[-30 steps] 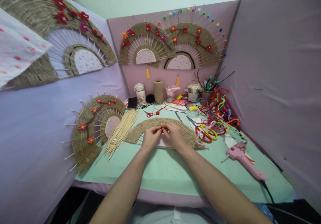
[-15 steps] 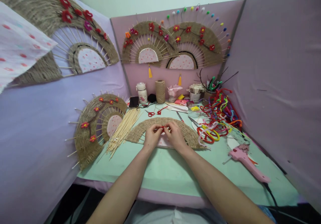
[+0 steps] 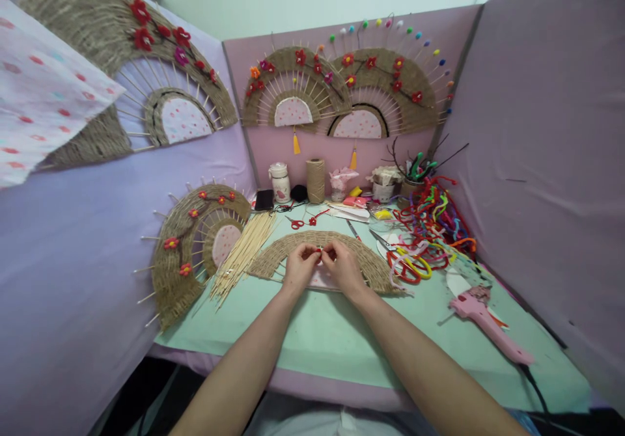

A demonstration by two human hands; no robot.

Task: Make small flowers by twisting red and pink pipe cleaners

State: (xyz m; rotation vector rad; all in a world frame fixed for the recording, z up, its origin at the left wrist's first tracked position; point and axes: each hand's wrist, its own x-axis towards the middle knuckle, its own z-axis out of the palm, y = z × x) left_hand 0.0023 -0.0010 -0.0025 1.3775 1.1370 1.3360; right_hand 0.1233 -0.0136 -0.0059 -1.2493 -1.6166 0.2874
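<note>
My left hand point(image 3: 299, 269) and my right hand point(image 3: 342, 268) meet above a twine-woven fan point(image 3: 273, 252) lying on the table. Thumbs and fingertips of both hands pinch a small, bent red pipe cleaner point(image 3: 319, 252); its exact shape is partly hidden by the fingers. Under the hands shows the fan's spotted pale cloth centre point(image 3: 323, 280). Just behind the fan lie a red pipe-cleaner flower point(image 3: 313, 221) with a stem and small red-handled scissors point(image 3: 295, 224).
Thin bamboo sticks point(image 3: 243, 254) lie left of the fan. On the right are larger scissors point(image 3: 414, 263), a heap of coloured pipe cleaners point(image 3: 434, 218) and a pink glue gun point(image 3: 488, 328) with its cord. A twine spool point(image 3: 315, 181) and a white bottle point(image 3: 280, 183) stand behind.
The view has shifted slightly, so everything sits a little further right and lower. Both hands stay together over the fan, the fingers moving only slightly around the red pipe cleaner.
</note>
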